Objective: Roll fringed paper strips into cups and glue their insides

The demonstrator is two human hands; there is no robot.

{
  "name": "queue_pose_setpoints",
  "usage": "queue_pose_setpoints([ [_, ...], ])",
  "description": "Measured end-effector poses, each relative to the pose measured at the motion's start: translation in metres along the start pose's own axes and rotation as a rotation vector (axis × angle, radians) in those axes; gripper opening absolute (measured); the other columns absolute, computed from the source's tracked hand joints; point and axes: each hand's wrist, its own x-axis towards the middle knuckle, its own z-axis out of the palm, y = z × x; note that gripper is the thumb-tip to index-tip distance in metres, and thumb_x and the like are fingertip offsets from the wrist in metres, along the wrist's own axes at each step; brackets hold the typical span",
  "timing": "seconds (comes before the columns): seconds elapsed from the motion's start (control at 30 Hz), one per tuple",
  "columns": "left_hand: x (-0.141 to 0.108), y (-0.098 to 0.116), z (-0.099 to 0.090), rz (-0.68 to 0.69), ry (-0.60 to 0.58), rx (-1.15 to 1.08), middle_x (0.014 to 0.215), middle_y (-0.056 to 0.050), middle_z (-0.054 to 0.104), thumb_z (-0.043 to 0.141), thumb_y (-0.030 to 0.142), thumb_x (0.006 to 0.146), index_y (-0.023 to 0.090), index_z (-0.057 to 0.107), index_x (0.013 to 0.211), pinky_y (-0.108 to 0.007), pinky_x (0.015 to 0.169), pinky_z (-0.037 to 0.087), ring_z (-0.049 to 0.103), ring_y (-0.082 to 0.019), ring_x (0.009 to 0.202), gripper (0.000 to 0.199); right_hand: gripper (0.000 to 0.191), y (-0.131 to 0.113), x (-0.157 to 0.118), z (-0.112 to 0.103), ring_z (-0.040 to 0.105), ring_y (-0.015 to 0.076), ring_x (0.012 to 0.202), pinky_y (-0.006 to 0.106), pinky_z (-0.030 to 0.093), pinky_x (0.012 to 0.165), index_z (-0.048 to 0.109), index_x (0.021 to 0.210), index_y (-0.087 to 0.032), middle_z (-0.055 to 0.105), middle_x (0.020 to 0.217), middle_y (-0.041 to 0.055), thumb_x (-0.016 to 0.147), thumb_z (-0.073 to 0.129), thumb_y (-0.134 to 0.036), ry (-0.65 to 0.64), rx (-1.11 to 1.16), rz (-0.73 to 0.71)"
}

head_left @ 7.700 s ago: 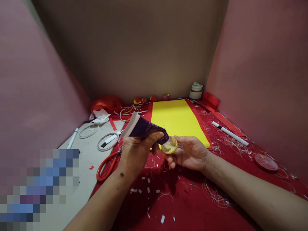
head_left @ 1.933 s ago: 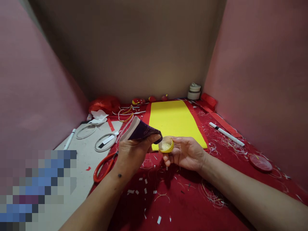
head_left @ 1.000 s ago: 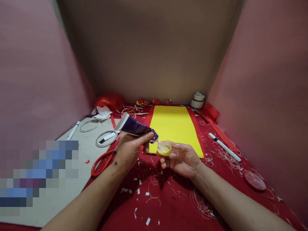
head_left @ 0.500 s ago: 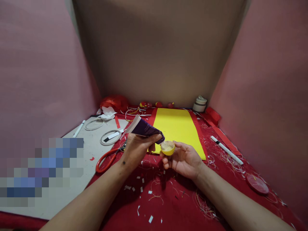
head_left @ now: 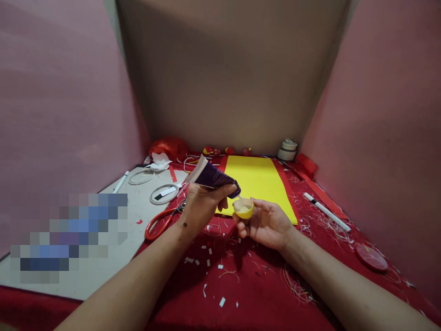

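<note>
My left hand is wrapped round a dark purple squeeze tube, which tilts with its nozzle down to the right. Just under that nozzle, the fingertips of my right hand hold a small yellow ribbed cup with its hollow side up. Some pale stuff shows inside the cup; whether the nozzle touches its rim I cannot tell. Beyond both hands lies a stack of yellow sheets on red ones. Red-handled scissors rest left of my left wrist, their blades partly hidden.
On the red cloth lie paper scraps, loose threads, a white marker and a round clear red lid. A grey board at left carries two coiled rings. Small red-and-yellow figures and a pale jar stand at the back.
The whole view has shifted slightly to the right. Both hands keep their grips, with the tube still tipped over the yellow cup.
</note>
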Motion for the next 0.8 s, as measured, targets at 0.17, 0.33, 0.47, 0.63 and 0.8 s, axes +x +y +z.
queue_pose_setpoints([
  [0.17,-0.0018,0.0017,0.0016,0.010,0.005,-0.003,0.043,0.003,0.054,0.067,0.025,0.069,0.014,0.061,0.061,-0.019,0.040,0.036,0.045,-0.006,0.039,0.015,0.025,0.0013,0.0016,-0.0011,0.060,0.0206,0.065,0.034,0.044,0.062,0.054,0.092,-0.011,0.064,0.077,0.0108,0.080,0.042,-0.030,-0.006,-0.004,0.013],
  [0.33,-0.0023,0.0022,0.0020,0.010,0.013,0.004,0.040,0.004,0.051,0.068,0.024,0.068,0.014,0.058,0.056,-0.019,0.038,0.033,0.042,-0.005,0.037,0.018,0.030,0.0030,0.0020,-0.0011,0.060,0.0192,0.064,0.033,0.045,0.061,0.054,0.094,-0.010,0.064,0.076,0.0113,0.080,0.041,-0.032,-0.020,-0.013,0.036],
  [0.47,-0.0025,0.0014,0.0031,-0.033,0.015,0.026,0.041,0.004,0.052,0.068,0.025,0.067,0.015,0.059,0.057,-0.020,0.039,0.034,0.043,-0.006,0.037,0.017,0.030,0.0036,0.0014,0.0006,0.060,0.0194,0.063,0.032,0.046,0.060,0.055,0.092,-0.011,0.064,0.073,0.0105,0.078,0.043,-0.034,-0.027,-0.033,0.024],
  [0.63,-0.0016,0.0003,0.0033,-0.018,0.019,0.052,0.041,0.004,0.052,0.068,0.025,0.067,0.015,0.059,0.058,-0.019,0.039,0.034,0.043,-0.006,0.037,0.016,0.029,0.0037,0.0009,0.0020,0.061,0.0195,0.063,0.033,0.046,0.060,0.056,0.091,-0.011,0.064,0.074,0.0106,0.079,0.044,-0.034,-0.028,-0.046,0.005],
  [0.8,-0.0001,0.0006,0.0016,-0.060,0.042,0.084,0.040,0.005,0.051,0.069,0.025,0.065,0.014,0.059,0.055,-0.018,0.038,0.034,0.042,-0.005,0.037,0.018,0.029,0.0027,0.0005,0.0025,0.061,0.0200,0.064,0.034,0.046,0.062,0.056,0.090,-0.010,0.064,0.073,0.0106,0.078,0.045,-0.033,0.002,-0.020,0.011],
])
